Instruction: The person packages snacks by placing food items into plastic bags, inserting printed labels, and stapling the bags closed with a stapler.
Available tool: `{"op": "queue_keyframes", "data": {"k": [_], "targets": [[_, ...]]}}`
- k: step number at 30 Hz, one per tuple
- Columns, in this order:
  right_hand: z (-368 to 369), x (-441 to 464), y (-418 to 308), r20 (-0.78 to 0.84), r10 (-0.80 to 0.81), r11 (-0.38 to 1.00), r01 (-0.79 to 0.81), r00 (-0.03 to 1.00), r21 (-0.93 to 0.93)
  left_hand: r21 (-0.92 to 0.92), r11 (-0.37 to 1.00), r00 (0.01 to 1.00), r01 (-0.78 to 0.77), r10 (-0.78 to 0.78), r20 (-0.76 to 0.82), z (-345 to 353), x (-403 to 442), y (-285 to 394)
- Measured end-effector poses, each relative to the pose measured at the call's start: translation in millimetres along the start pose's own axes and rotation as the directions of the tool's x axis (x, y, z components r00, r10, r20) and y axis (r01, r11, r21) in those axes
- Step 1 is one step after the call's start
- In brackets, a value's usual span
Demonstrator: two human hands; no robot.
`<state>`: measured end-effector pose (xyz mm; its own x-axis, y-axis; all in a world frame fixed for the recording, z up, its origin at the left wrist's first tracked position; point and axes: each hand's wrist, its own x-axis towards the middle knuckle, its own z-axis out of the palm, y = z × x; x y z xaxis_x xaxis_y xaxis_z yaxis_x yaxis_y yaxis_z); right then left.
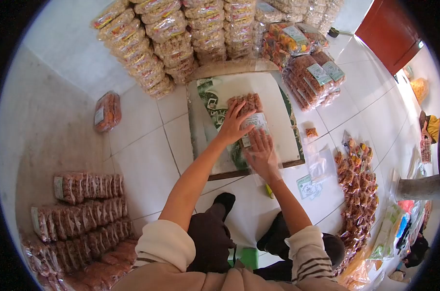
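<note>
A clear plastic bag of brown snack pieces (245,103) lies on a low board-topped table (283,140) in front of me. It carries a white and green label (255,123). My left hand (235,127) rests on the bag's left side, fingers spread and open. Flat over the lower end of the bag lies my right hand (261,154), its fingers stretched out and open. Clear plastic shows around the right hand and wrist; whether it is over or under the hand I cannot tell.
Tall stacks of packed snacks (164,29) stand behind the table. Labelled brown packs (307,77) sit at its back right. Loose labels (308,186) and a row of small snack bags (356,189) lie right. More packs (84,208) fill the lower left. Another person's hand (423,127) shows far right.
</note>
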<state>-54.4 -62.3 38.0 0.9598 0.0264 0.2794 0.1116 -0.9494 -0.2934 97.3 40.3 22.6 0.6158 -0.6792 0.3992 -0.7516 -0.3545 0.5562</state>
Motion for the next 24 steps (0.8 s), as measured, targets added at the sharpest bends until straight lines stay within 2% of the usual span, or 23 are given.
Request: {"op": "queue_keyframes", "data": {"k": [2, 4, 8, 10, 11, 12, 13, 14, 15, 16, 17, 18, 19, 20, 21, 23, 24], "targets": [[3.8, -1.0, 1.0, -0.012, 0.028, 1.000, -0.028, 1.000, 0.008, 0.041, 0.999, 1.000, -0.010, 0.009, 0.014, 1.2, -1.3, 0.7], [14.5, -4.5, 3.7, -0.093, 0.016, 0.999, -0.012, 0.996, 0.043, 0.085, 0.996, 0.999, -0.020, 0.018, 0.030, 0.8, -2.1, 0.8], [18.6, -33.0, 10.2, -0.088, 0.018, 0.999, -0.014, 0.996, 0.039, 0.194, 0.980, 0.996, -0.052, 0.037, 0.083, -0.9, -3.8, 6.8], [17.1, -51.2, 7.8, -0.095, 0.030, 0.985, -0.045, 0.995, -0.164, 0.206, 0.978, 0.994, -0.040, 0.018, 0.107, -1.9, -7.5, 14.5], [20.9, -66.3, 4.2, -0.094, 0.030, 0.985, -0.046, 0.995, -0.169, 0.185, 0.982, 0.994, 0.047, -0.064, 0.087, -4.2, -10.1, 21.9], [28.5, -85.0, 0.4, -0.209, 0.160, 0.982, -0.177, 0.965, -0.066, 0.163, 0.978, 0.987, 0.134, -0.147, 0.068, -4.7, -15.1, 28.6], [36.6, -99.7, -1.1, -0.308, 0.293, 0.955, -0.292, 0.905, 0.050, 0.157, 0.979, 0.987, 0.132, -0.144, 0.066, 0.6, -27.8, 33.4], [46.8, -107.5, 1.3, -0.314, 0.287, 0.956, -0.289, 0.905, 0.041, 0.023, 0.984, 0.981, 0.178, -0.176, -0.085, 10.4, -46.3, 38.4], [58.8, -112.3, 4.0, -0.544, 0.485, 0.864, -0.472, 0.685, 0.176, -0.117, 0.973, 0.948, 0.199, -0.221, -0.228, 16.9, -65.0, 47.4], [62.9, -114.8, 4.7, -0.688, 0.625, 0.734, -0.578, 0.370, 0.355, -0.065, 0.974, 0.958, 0.215, -0.224, -0.179, 19.2, -88.1, 65.0], [54.3, -110.5, 4.8, -0.695, 0.617, 0.741, -0.571, 0.369, 0.354, -0.011, 0.974, 0.965, 0.228, -0.228, -0.132, 19.7, -108.4, 83.4], [37.9, -103.0, 2.8, -0.625, 0.703, 0.676, -0.591, 0.339, 0.440, -0.012, 0.975, 0.965, 0.223, -0.222, -0.140, 18.7, -122.5, 101.0], [25.1, -97.8, 2.8, -0.546, 0.780, 0.602, -0.607, 0.307, 0.519, 0.079, 0.977, 0.979, 0.196, -0.191, -0.065, 17.5, -133.5, 118.7], [14.0, -99.1, 11.6, -0.365, 0.764, 0.645, -0.639, 0.532, 0.419, 0.166, 0.973, 0.986, 0.161, -0.165, 0.012, 15.5, -140.1, 131.1], [6.9, -99.6, 13.2, -0.309, 0.653, 0.750, -0.647, 0.691, 0.140, 0.160, 0.975, 0.988, 0.155, -0.157, 0.001, 15.9, -141.1, 133.2], [-10.9, -90.3, 10.9, -0.308, 0.531, 0.842, -0.533, 0.789, 0.087, 0.103, 0.966, 0.971, 0.238, -0.235, -0.038, 20.4, -133.6, 125.0], [-23.3, -84.5, 8.2, -0.327, 0.521, 0.847, -0.524, 0.789, 0.085, 0.035, 0.965, 0.953, 0.258, -0.249, -0.171, 19.2, -126.6, 122.5]]}}
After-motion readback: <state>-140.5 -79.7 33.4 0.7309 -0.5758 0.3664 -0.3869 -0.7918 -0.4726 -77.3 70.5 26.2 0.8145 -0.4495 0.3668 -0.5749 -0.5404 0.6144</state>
